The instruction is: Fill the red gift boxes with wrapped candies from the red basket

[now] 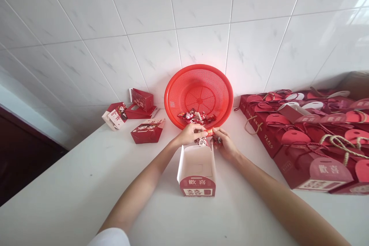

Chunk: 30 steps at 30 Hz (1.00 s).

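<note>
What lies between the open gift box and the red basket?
In the head view, the left hand and right hand, holding a small red-wrapped packet.

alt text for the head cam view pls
A person's left hand and right hand pinch red wrapped sweets over an open white-lined red cardboard gift box on a white counter. A round red plastic mesh basket of more sweets sits behind, flat red gift boxes piled right.

Red wrapper [210, 132] between hands [190, 134] partly hidden, print unreadable.
</note>
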Available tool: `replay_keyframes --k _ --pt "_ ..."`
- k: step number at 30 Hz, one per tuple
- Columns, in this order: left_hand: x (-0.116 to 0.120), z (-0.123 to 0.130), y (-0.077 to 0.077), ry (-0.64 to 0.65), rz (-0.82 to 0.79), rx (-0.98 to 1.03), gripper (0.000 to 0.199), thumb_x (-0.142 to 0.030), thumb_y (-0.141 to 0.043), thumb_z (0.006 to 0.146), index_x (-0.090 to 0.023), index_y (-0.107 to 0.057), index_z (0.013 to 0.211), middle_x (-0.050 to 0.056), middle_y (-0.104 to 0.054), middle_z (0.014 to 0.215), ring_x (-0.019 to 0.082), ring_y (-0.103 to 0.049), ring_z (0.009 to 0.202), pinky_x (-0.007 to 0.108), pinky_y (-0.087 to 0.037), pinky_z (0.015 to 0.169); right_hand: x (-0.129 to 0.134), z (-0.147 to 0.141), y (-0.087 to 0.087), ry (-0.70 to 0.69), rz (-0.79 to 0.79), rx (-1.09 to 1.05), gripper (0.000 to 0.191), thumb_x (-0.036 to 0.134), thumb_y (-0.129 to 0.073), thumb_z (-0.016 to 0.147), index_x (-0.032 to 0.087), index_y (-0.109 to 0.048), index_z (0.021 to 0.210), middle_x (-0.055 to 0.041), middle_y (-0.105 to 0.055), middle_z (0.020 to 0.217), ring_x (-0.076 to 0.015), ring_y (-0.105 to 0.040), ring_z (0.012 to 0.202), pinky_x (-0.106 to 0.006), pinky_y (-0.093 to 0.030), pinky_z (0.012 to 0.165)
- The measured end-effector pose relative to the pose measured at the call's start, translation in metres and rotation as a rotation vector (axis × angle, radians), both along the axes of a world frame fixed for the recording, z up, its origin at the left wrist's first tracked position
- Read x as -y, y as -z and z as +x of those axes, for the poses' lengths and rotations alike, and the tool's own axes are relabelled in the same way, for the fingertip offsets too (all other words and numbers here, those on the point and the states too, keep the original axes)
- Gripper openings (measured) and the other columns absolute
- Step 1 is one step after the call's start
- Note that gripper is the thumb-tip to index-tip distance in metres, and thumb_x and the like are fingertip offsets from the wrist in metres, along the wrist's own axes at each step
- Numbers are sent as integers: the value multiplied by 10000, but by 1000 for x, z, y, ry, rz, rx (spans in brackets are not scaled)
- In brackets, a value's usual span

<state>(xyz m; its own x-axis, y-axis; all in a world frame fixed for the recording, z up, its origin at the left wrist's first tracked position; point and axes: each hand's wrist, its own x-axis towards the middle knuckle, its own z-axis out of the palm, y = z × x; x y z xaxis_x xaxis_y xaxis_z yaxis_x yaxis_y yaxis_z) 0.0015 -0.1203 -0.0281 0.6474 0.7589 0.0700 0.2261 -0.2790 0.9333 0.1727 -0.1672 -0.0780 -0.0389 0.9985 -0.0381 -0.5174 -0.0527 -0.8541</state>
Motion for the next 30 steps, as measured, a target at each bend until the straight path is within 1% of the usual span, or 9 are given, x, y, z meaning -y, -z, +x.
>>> replay_keyframes --k 3,7,12,15,18,20,22,26,30 --pt "-2 0 0 -32 0 11 409 -520 -762 729 -121 -679 747 -36 -517 573 84 -460 487 219 -382 461 1 0 -2 24 29 40 500 562 -872 564 185 -602 752 16 -676 722 -90 -576 466 -184 -346 370" --pt "-4 -1 -1 -68 16 22 406 -508 -779 714 -114 -709 778 -28 -536 600 87 -460 505 221 -379 470 1 2 -7 49 22 28 505 554 -878 542 191 -593 746 22 -667 699 -94 -572 473 -189 -346 383" --pt "-6 -2 -1 -122 97 53 416 -490 -741 760 -114 -760 938 36 -674 770 130 -571 659 242 -459 594 1 1 -15 65 -6 2 533 538 -902 481 203 -600 766 32 -635 623 -132 -613 548 -206 -423 431" --pt "-7 -2 0 -147 157 59 409 -483 -707 795 -114 -762 965 60 -702 844 155 -610 737 258 -494 658 2 -2 -19 73 -13 6 525 537 -904 475 198 -607 744 45 -608 604 -104 -567 521 -199 -422 427" --pt "-9 -3 2 -202 196 98 445 -473 -701 805 -131 -737 1088 94 -721 1038 187 -652 838 281 -528 717 2 -3 -22 95 -45 -4 517 525 -908 469 194 -615 738 54 -593 620 -77 -521 504 -188 -406 412" --pt "-11 -3 2 -235 211 147 498 -455 -713 798 -154 -692 1195 112 -687 1220 219 -666 969 302 -544 795 1 -2 -25 110 -73 -21 501 492 -914 473 198 -630 761 51 -601 647 -77 -532 526 -182 -417 416" --pt "-12 -3 2 -256 221 182 532 -435 -715 797 -167 -653 1253 123 -644 1321 245 -650 1087 323 -542 873 1 0 -27 108 -96 -32 456 446 -910 511 205 -645 794 46 -614 678 -81 -553 551 -181 -448 433" --pt "-11 -2 0 -266 222 183 501 -413 -682 829 -154 -636 1256 139 -635 1341 256 -636 1148 341 -527 933 0 4 -33 77 -115 -20 335 361 -858 635 222 -687 887 32 -643 772 -83 -583 584 -192 -514 476" --pt "-9 -2 0 -272 243 151 433 -417 -668 841 -149 -679 1181 131 -662 1303 262 -622 1169 336 -527 914 0 6 -38 32 -118 14 293 322 -846 656 211 -698 883 7 -660 795 -98 -593 600 -204 -521 476"
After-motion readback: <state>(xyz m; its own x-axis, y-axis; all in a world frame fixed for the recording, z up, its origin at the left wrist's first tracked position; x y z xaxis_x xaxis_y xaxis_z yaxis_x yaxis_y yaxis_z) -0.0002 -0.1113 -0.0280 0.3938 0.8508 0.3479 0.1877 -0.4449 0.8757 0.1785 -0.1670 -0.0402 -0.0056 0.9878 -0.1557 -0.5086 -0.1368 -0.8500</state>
